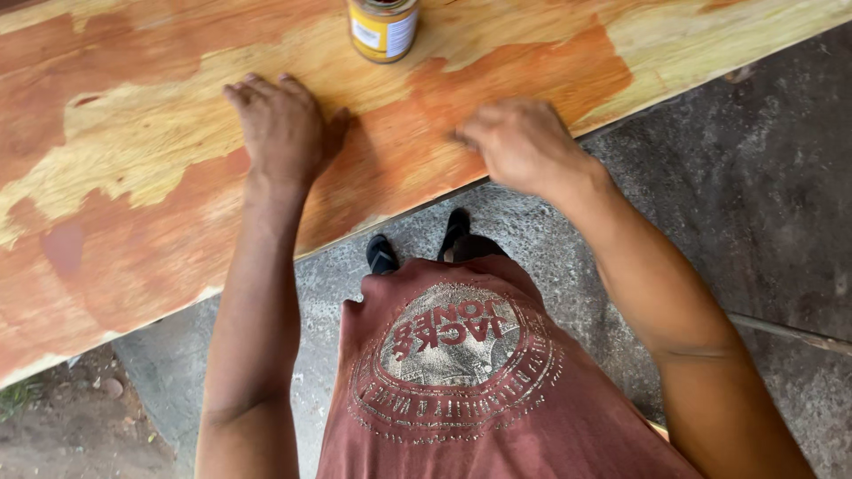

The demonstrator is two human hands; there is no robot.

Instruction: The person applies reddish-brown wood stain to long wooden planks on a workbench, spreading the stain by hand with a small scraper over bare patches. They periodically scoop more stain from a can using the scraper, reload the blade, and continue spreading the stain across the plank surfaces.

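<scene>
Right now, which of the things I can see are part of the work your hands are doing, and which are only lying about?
In the work:
- wooden board, partly stained reddish
- left hand, flat on it
- right hand, blurred, near its edge
- yellow tin, standing on it

Lying about:
- small stones on the ground
- concrete floor

This looks like an outdoor work yard. A big wood board (177, 177) has patchy reddish stain on it. A small yellow tin (382, 28) stands on the board's far side. Under the board is rough concrete floor (754, 195), then dirt (71, 426).
</scene>
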